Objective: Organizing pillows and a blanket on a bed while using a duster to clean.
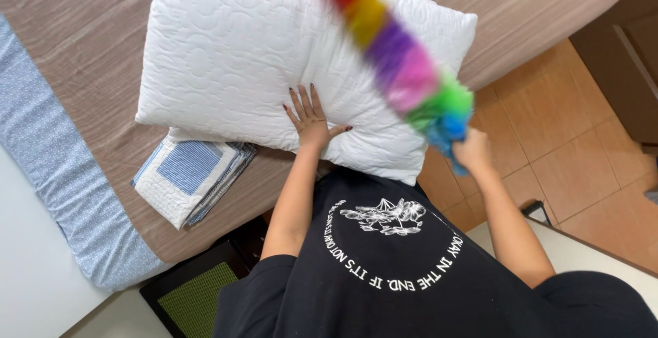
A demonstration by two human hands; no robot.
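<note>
Left hand [312,115] pressing flat, fingers spread, on white pillow [274,57]; right hand [471,152] gripping rainbow duster [394,54] above pillow. Judgement: steady pillow, light sweeps.

Pretty clearly a bedroom in someone's home. There's a bed [103,30] with a brownish wood-grain patterned cover, and a blue dotted sheet [48,173] peeking out along its edge. A big white quilted pillow [233,50] sits on top, with a folded blue-and-white striped patchwork blanket [192,177] tucked just beside it. The floor is orange-tan tile [562,139], typical house stuff, and a dark wooden piece of furniture [627,57] stands off to the side. Nothing workplace-like anywhere, just lived-in domestic bits.
</note>
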